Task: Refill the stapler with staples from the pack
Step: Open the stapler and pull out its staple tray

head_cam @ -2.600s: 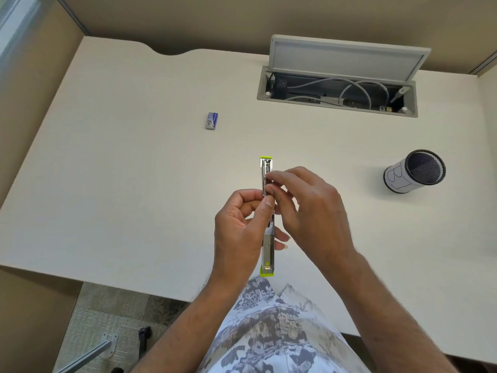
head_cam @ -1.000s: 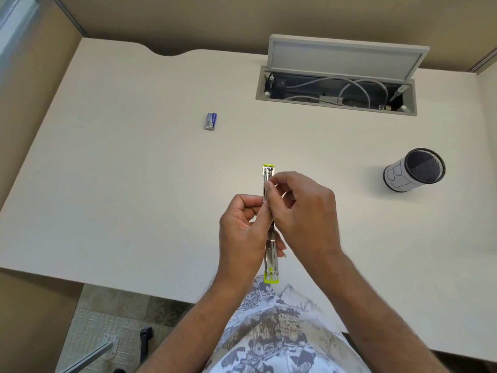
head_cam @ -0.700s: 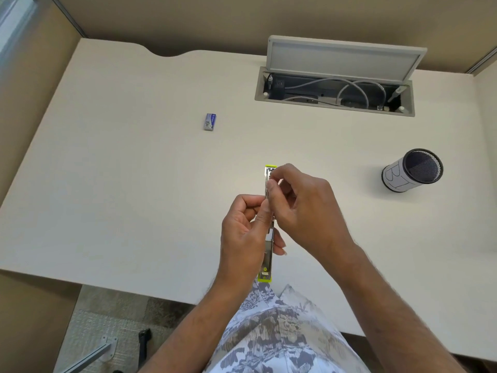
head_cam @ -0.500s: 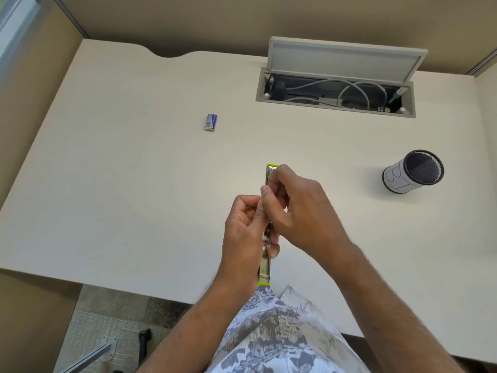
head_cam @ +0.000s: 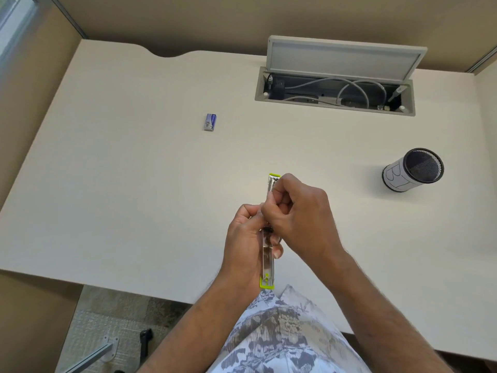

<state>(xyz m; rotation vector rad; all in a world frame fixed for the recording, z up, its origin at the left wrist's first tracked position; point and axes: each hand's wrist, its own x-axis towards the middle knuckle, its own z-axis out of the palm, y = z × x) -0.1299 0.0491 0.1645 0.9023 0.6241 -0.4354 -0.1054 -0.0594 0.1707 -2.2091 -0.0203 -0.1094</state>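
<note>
A long silver stapler (head_cam: 267, 261) with lime-green ends is swung fully open and held above the near part of the white desk (head_cam: 134, 197), lengthwise away from me. My left hand (head_cam: 246, 243) grips its middle from the left. My right hand (head_cam: 297, 211) is curled over the far half, fingertips pinched on the metal channel near the green tip; whether it holds staples is hidden. The small blue staple pack (head_cam: 210, 122) lies alone on the desk at the far left, well away from both hands.
A black mesh pen cup (head_cam: 412, 170) with a white label stands at the right. An open cable hatch (head_cam: 334, 95) with grey wires and a raised lid sits at the back. The desk's near edge runs just under my wrists.
My right hand has slid up the stapler and closed more tightly around its far half. The stapler has tilted slightly and shifted a little nearer; the left hand's grip is unchanged.
</note>
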